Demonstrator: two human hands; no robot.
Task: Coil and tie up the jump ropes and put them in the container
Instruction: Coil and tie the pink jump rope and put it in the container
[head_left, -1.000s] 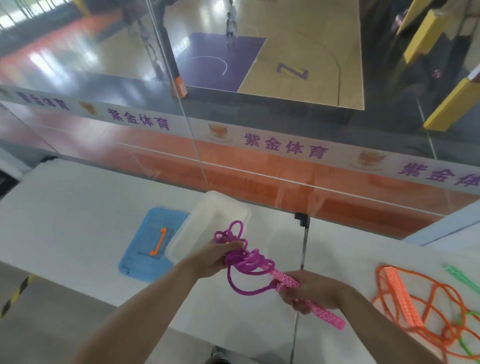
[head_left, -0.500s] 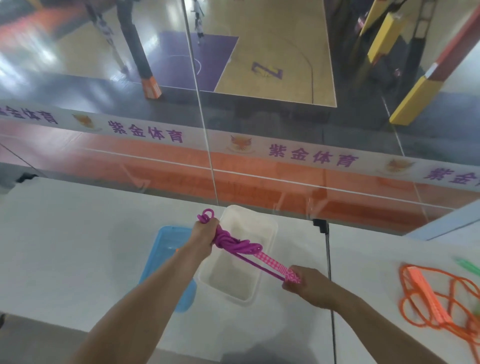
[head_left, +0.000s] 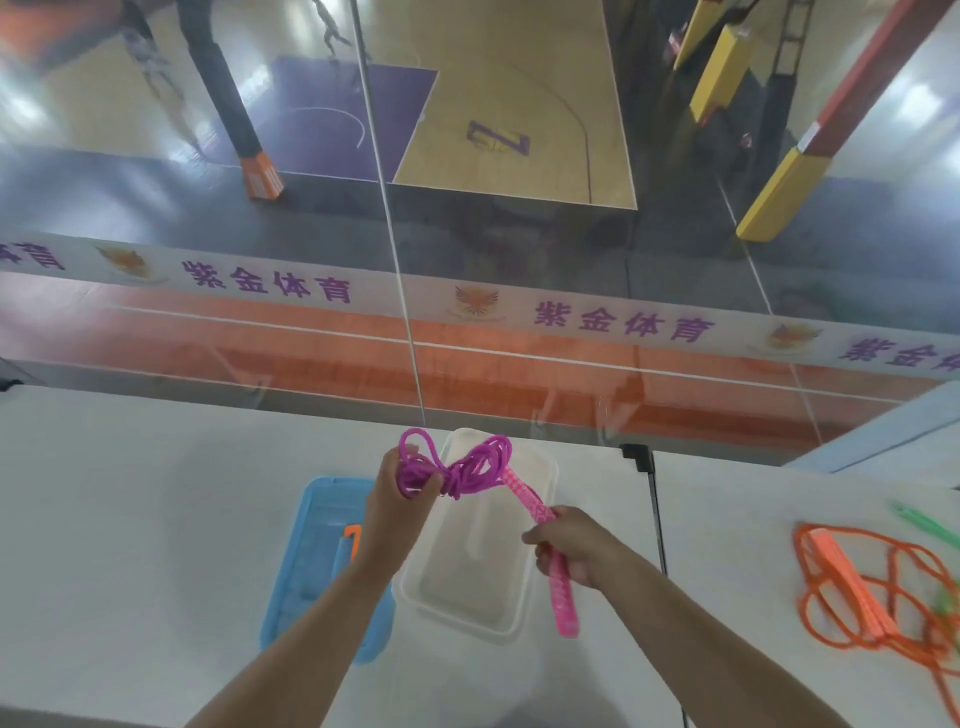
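The left hand (head_left: 397, 506) is curled round one end of the coiled purple rope (head_left: 457, 470), pinching a bundle of loops that spills out above the fist, while the right hand (head_left: 574, 545) is closed round the pink handles (head_left: 550, 551), which run up toward the coil and stick out below the fist. The rope hangs in the air between the two hands, just above the far end of the clear container (head_left: 511, 603), and is not yet inside it. It looks like a thin, soft cord, light and limp, so the loops would likely spring apart if the pinch loosens; the safest hold seems to be right at the cinched middle where the wraps cross. The handles look stiff and ribbed, easy to grasp, and heavier than the cord, so they may swing and tug the knot loose if released first. Just left of the container lies a blue lid (head_left: 306, 561), partly hidden by the left forearm. Well off to the right on the white table (head_left: 156, 519) an orange rope (head_left: 872, 587) lies loose and uncoiled, with a bit of green rope (head_left: 924, 522) beside it.
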